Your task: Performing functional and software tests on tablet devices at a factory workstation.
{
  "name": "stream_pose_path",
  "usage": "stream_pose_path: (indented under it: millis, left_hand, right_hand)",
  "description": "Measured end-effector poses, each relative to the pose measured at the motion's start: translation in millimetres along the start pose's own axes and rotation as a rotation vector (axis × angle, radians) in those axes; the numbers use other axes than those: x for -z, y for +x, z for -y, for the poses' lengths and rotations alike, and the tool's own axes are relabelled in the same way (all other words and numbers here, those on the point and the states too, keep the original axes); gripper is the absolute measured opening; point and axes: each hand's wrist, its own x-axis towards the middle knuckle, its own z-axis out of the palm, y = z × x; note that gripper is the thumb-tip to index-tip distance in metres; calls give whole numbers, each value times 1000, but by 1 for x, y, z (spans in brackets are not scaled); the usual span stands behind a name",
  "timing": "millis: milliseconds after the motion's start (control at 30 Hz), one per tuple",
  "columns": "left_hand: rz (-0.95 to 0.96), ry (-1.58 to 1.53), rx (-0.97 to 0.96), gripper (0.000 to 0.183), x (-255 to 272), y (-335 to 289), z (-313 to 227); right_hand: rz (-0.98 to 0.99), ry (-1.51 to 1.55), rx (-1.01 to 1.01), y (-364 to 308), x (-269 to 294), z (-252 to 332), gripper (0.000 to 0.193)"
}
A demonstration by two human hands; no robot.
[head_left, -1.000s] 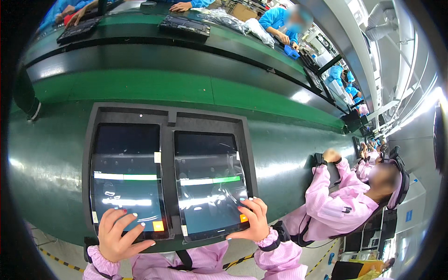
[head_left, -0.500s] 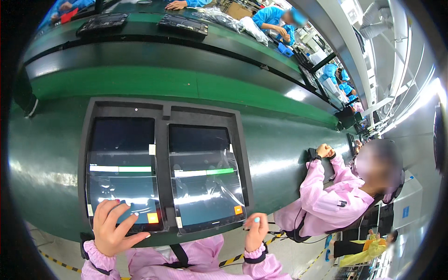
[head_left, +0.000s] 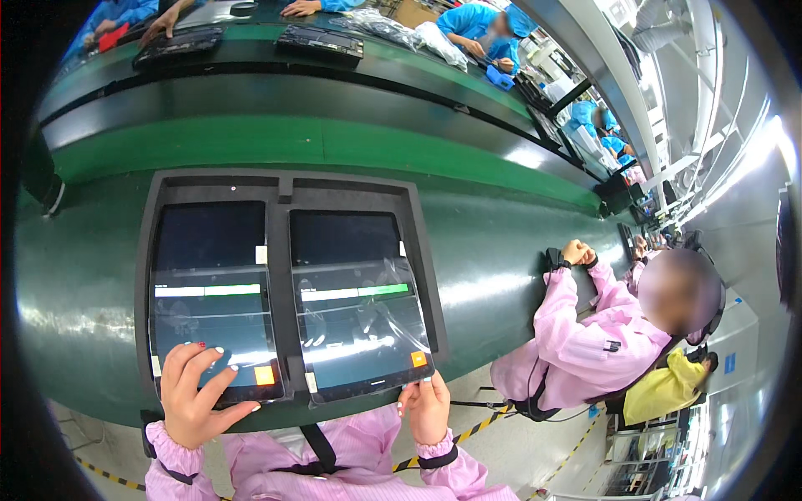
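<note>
Two dark tablets lie side by side in a black foam tray (head_left: 280,284), both screens lit with a white and green bar and an orange square. My left hand (head_left: 194,397) is spread open over the lower part of the left tablet (head_left: 209,321), fingertips at its screen and thumb by its bottom edge. At the lower right corner of the right tablet (head_left: 355,321), the fingers of my right hand (head_left: 428,411) close on the edge. Clear film wrinkles over the right tablet's screen. Pale tabs stick to the sides of both tablets.
The tray rests on a green worktable (head_left: 484,275). To the right sits a co-worker in pink (head_left: 585,326), hands together at the table. Across a green divider, people in blue work at another bench with dark devices (head_left: 322,43) and plastic bags (head_left: 388,29).
My right hand has moved left from beside the right tablet to its lower corner. My left hand stays over the left tablet. A hand has appeared at a device on the far bench.
</note>
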Motion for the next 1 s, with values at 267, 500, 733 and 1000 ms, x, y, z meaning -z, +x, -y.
stream_pose_path:
  millis: [267, 500, 733, 1000]
  left_hand:
    - [-17, 15, -17, 46, 7, 2, 2]
    - [-13, 62, -34, 46, 24, -12, 8]
    - [20, 93, 335, 74, 62, -43, 33]
    - [-66, -518, 701, 68, 44, -38, 42]
  right_hand:
    - [60, -426, -185, 16, 4, 36, 12]
    - [-132, -983, 588, 19, 18, 61, 24]
    - [422, -1338, 1007, 35, -32, 74, 62]
    - [830, -1200, 1087, 36, -73, 75, 42]
